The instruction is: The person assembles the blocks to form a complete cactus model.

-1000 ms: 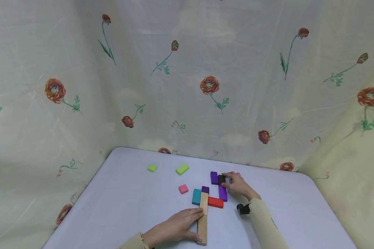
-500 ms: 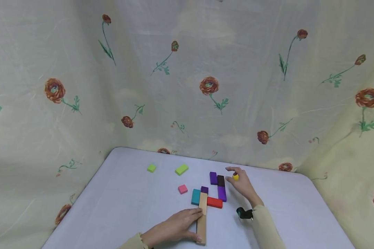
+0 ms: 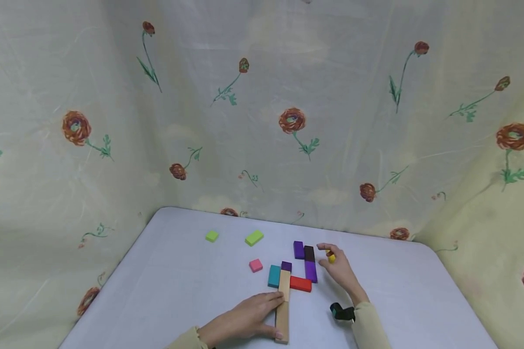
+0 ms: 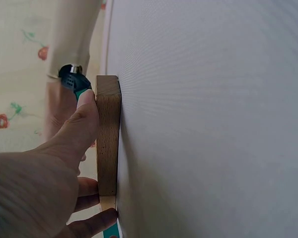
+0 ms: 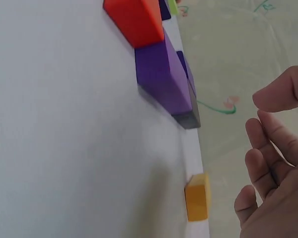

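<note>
- Resting along the wood, your left hand (image 3: 255, 314) has fingertips near the seam where the lighter wooden block (image 3: 285, 282) meets the longer wooden block (image 3: 283, 320), with the thumb by the near end; it seems to press rather than grip, presumably to hold the pair in line.
- Your right hand (image 3: 339, 271) holds nothing: thumb and fingers are loosely bent and parted, just beside the dark brown block (image 3: 309, 253).
- The yellow block (image 5: 196, 198) lies on the table (image 3: 179, 271) near that hand, apart from your fingertips; the parted fingers may suit its width.
- The red block (image 3: 301, 284) lies crosswise between the lighter wooden block and the long purple block (image 3: 311, 272), probably as a link.
- The teal block (image 3: 274, 276) sits against the opposite side of the lighter wooden block, perhaps to balance the red.
</note>
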The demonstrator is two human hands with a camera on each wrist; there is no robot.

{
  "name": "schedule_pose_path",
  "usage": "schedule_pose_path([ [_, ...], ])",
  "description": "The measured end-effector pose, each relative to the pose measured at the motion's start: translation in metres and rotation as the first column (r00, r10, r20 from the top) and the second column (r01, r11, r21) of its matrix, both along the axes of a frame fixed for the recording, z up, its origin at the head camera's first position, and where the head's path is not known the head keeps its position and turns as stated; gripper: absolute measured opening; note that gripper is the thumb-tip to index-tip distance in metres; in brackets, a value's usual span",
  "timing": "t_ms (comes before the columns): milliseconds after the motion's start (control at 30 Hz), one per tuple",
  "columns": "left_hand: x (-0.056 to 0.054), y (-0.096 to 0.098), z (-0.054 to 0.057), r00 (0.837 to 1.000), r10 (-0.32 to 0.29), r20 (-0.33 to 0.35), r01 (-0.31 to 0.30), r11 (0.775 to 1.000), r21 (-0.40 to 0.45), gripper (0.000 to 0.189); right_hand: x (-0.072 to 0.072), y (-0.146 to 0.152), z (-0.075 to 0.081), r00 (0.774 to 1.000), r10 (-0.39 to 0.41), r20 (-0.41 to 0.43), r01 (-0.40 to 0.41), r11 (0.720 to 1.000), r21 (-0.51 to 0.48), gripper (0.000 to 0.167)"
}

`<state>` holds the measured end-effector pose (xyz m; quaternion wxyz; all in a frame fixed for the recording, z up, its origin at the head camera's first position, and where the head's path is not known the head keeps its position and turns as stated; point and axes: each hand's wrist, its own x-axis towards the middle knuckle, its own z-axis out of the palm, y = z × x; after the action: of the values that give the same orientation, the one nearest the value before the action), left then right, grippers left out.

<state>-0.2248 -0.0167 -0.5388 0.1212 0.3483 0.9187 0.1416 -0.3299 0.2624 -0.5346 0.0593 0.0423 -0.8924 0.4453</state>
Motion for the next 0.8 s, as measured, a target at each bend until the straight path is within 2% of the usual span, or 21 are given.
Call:
schedule_pose_path([
  [267, 0.001, 0.000, 0.001, 1.000, -0.002, -0.005, 0.002, 1.000, 0.004, 0.089, -0.005, 0.026, -0.003, 1.000, 0.015, -0.019, -0.015, 0.999, 0.029, 0.046],
  [367, 0.001, 0.000, 0.001, 1.000, -0.002, -0.011, 0.002, 1.000, 0.004, 0.090, -0.009, 0.036, -0.002, 1.000, 0.017, 0.002, -0.017, 0.999, 0.029, 0.050],
  [500, 0.001, 0.000, 0.001, 1.000, 0.004, -0.009, -0.004, 1.000, 0.002, 0.090, -0.015, 0.046, -0.003, 0.997, 0.025, 0.074, -0.029, 0.999, 0.044, 0.057],
  [700, 0.001, 0.000, 0.001, 1.000, 0.009, 0.009, -0.009, 1.000, 0.005, 0.089, -0.022, 0.053, -0.010, 0.976, 0.010, 0.217, -0.025, 0.997, 0.067, 0.066],
  [800, 0.002, 0.000, 0.001, 1.000, 0.005, 0.008, -0.005, 1.000, 0.012, 0.089, -0.025, 0.056, -0.016, 0.969, 0.000, 0.247, -0.021, 0.996, 0.083, 0.067],
])
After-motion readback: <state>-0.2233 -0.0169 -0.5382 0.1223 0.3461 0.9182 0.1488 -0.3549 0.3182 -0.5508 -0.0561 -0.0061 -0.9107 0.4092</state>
